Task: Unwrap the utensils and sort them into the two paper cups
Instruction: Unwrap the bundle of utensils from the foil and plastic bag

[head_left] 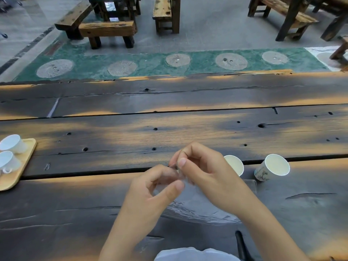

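Observation:
Both hands meet over the dark wooden table (169,129), working a clear plastic wrapper (188,202). My left hand (156,187) pinches its upper part between thumb and fingers. My right hand (199,166) pinches the top edge just above. The wrapper hangs down between my wrists and is see-through; the utensils inside cannot be made out. Two white paper cups stand to the right: the nearer cup (235,164), partly hidden behind my right hand, and the farther cup (273,167) with a green print.
A pale wooden tray (20,166) at the left edge carries two white teacups (11,144). A dark thin object (241,243) lies near the front edge. Wooden benches and tables stand on the floor beyond the table.

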